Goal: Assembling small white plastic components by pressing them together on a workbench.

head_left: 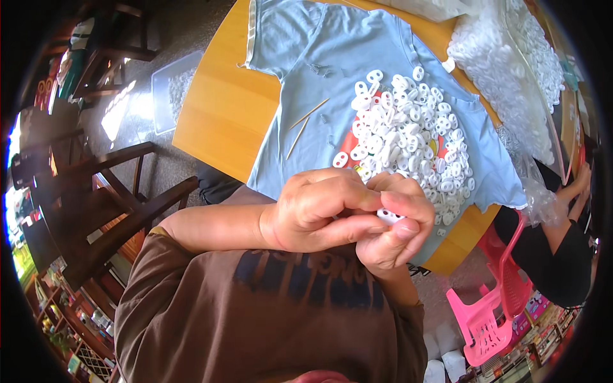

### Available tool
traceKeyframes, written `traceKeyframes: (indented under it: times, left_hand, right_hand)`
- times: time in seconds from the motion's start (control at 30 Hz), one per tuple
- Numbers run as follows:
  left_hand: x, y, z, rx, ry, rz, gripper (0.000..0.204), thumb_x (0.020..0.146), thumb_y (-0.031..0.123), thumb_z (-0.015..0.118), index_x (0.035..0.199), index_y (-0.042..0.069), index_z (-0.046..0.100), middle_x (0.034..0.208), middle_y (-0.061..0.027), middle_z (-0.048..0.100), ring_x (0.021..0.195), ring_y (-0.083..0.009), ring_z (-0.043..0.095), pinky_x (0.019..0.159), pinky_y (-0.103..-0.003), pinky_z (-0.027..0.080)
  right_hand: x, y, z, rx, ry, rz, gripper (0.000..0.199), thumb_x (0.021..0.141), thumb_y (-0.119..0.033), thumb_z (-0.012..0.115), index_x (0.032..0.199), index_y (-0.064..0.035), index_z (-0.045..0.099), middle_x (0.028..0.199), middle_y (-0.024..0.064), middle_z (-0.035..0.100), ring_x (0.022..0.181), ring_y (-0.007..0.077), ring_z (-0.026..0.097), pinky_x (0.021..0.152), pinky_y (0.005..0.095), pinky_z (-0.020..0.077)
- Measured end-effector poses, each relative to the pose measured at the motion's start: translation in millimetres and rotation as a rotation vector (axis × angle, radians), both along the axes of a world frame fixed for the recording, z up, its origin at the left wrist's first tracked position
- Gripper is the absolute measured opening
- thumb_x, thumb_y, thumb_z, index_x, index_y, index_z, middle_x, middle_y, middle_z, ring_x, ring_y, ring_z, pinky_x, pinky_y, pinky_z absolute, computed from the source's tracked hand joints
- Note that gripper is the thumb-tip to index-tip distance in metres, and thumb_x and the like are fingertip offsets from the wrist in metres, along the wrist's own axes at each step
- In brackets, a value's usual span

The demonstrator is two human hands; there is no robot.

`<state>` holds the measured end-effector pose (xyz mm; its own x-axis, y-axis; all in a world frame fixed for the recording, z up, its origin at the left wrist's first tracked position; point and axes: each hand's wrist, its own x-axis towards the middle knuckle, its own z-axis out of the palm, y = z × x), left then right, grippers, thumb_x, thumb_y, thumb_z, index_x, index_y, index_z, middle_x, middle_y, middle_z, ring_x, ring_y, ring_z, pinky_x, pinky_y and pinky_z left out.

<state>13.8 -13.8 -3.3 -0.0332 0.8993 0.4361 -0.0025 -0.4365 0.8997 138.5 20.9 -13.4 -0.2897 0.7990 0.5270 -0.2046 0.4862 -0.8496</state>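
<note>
Here, right of the frame's centre, the white piece (389, 216) sits between the left hand (319, 207) and the right hand (402, 237), each grip closed on it, its visible length slanting slightly down rightward, the pile (408, 121) lying just above.

Table (214, 108) was yellow, wood-toned. Floor (182, 32), grey and speckled, extended beyond the table's left edge. Dark chairs (165, 200) stood left of the table; a pink chair (495, 307) stood off its near right corner. Glare (116, 110) marked the floor leftward.
</note>
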Motion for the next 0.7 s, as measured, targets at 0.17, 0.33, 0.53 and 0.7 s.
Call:
traceKeyframes:
  times: [0.17,0.33,0.53,0.7]
  left_hand:
    - [-5.2,-3.2,-1.9,-0.114,-0.007,-0.034,0.023,0.07,0.009,0.074,0.086,0.001,0.059,0.069,-0.0072,0.058,0.058,-0.0189,0.056,0.049,-0.029,0.043]
    - [-2.3,-2.6,-4.8,-0.066,0.039,0.016,0.022,0.071,0.01,0.073,0.085,0.002,0.059,0.069,-0.0059,0.058,0.057,-0.0175,0.056,0.05,-0.028,0.043]
    - [-4.1,2.7,1.6,-0.114,0.059,-0.008,0.019,0.074,0.008,0.07,0.089,0.002,0.058,0.069,-0.005,0.057,0.058,-0.0162,0.055,0.051,-0.027,0.043]
    - [-7.7,3.1,6.9,-0.394,-0.288,-0.209,0.016,0.084,0.008,0.061,0.097,0.001,0.054,0.082,-0.0025,0.056,0.067,-0.0072,0.051,0.056,-0.021,0.041]
  right_hand:
    - [3.4,-0.1,-0.8,-0.034,-0.027,0.044,0.033,0.096,-0.031,0.032,0.101,-0.0029,0.047,0.075,0.0111,0.051,0.057,0.0188,0.051,0.05,0.03,0.0432]
    - [5.0,-1.8,-3.6,-0.076,-0.008,0.04,0.031,0.096,-0.029,0.035,0.1,-0.0014,0.047,0.076,0.0114,0.052,0.059,0.0187,0.051,0.053,0.03,0.0436]
    - [6.6,3.9,-2.3,-0.065,-0.018,0.048,0.03,0.095,-0.028,0.037,0.099,-0.0009,0.048,0.078,0.0108,0.052,0.06,0.0173,0.05,0.054,0.029,0.0425]
    - [8.2,6.2,-6.0,-0.026,0.013,-0.03,0.027,0.092,-0.019,0.044,0.102,0.0032,0.054,0.079,0.0113,0.056,0.063,0.0189,0.051,0.055,0.0296,0.0412]
